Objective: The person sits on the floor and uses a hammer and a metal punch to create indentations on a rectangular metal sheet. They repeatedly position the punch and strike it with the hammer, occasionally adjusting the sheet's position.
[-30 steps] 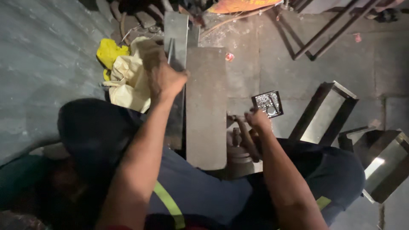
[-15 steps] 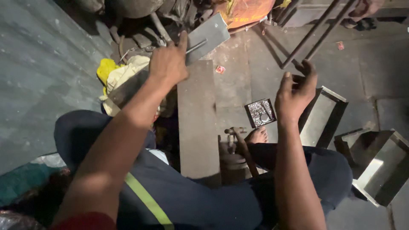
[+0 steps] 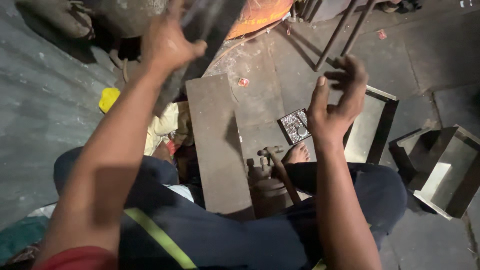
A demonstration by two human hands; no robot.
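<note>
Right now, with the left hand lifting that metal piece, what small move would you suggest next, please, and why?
Probably bring the open right hand across to steady the blurred grey metal piece that the left hand grips overhead. The piece is raised above the flat steel plate and the bare foot, held by one hand only.

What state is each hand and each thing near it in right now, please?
left hand: raised, closed on a blurred grey metal piece
right hand: raised, open, empty
flat steel plate: lying flat on the floor
metal box frames: tipped on their sides
small tray: flat on the floor
</note>
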